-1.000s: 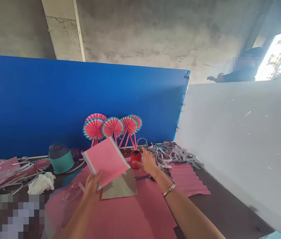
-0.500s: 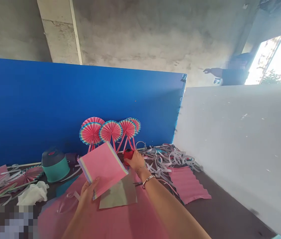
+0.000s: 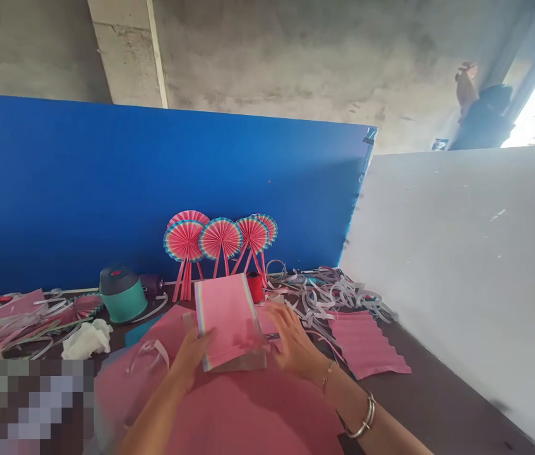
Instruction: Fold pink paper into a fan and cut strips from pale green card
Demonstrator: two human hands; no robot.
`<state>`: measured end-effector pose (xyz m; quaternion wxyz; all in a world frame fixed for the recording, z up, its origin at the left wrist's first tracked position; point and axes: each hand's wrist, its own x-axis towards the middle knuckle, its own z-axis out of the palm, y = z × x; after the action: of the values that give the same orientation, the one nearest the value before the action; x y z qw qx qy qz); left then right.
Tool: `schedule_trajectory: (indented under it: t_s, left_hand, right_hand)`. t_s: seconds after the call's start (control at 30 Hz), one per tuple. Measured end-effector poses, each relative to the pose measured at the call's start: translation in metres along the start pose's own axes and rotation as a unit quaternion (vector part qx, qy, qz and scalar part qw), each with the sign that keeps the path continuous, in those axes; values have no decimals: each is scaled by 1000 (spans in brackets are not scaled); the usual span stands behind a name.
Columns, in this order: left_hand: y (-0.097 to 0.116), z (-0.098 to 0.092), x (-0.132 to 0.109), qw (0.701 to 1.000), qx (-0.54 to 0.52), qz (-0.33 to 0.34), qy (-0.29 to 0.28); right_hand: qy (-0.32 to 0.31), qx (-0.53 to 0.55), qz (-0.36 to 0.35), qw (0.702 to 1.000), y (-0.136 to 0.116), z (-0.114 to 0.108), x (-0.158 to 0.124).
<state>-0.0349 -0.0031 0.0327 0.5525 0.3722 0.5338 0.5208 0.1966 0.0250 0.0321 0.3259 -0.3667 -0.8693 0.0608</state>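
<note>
My left hand (image 3: 194, 354) grips the lower left edge of a pink sheet of paper (image 3: 224, 316) with yellow, white and blue striped borders. Its thumb lies on the paper's face. Beside the paper's right edge is my right hand (image 3: 293, 335), its fingers apart and holding nothing; whether they touch the edge is unclear. Below the pink sheet, part of a greyish-green sheet (image 3: 251, 361) shows. Just behind the paper stands a small red container-like object (image 3: 254, 287), partly covered by it.
Several pink pleated paper fans (image 3: 220, 239) lean on the blue panel (image 3: 82, 183). A green pot with a dark lid (image 3: 122, 300) and crumpled white tissue (image 3: 88, 339) are left. Curled paper strips (image 3: 338, 294) and a creased pink sheet (image 3: 366, 344) lie right. A person (image 3: 482, 120) is beyond the white panel (image 3: 461, 253).
My right hand has left the red object and come back beside the paper, its fingers spreading. The pink sheet has turned more upright in my left hand. The camera view has shifted a little.
</note>
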Motion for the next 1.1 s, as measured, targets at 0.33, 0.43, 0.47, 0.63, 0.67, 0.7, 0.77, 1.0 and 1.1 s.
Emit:
schedule_trajectory:
  t_s: [0.33, 0.43, 0.47, 0.63, 0.67, 0.7, 0.77, 1.0, 1.1]
  left_hand:
    - [-7, 0, 2, 999, 38, 1, -3]
    - [-4, -3, 1, 999, 37, -7, 19]
    - [-3, -2, 1, 999, 36, -8, 19]
    - [-2, 3, -2, 1000, 27, -12, 5]
    - [-3, 4, -2, 1000, 26, -10, 6]
    - [-4, 4, -2, 1000, 27, -9, 5]
    - [-7, 3, -1, 999, 32, -4, 3]
    - [-10, 5, 0, 998, 51, 14, -38]
    - [-16, 5, 5, 995, 62, 28, -67]
  right_hand:
    - [-108, -66, 75, 989, 17, 12, -19]
    - [-121, -118, 117, 979, 36, 11, -18]
    - [-117, -140, 136, 974, 41, 12, -17]
    - [-45, -224, 253, 940, 49, 9, -12]
    - [-26, -209, 243, 947, 46, 8, -12]
    - [-11, -178, 212, 961, 42, 7, -12]
    - [-3, -72, 105, 992, 30, 6, -13]
    - [-80, 32, -3, 996, -2, 17, -14]
    - [-103, 8, 8, 995, 2, 20, -15]
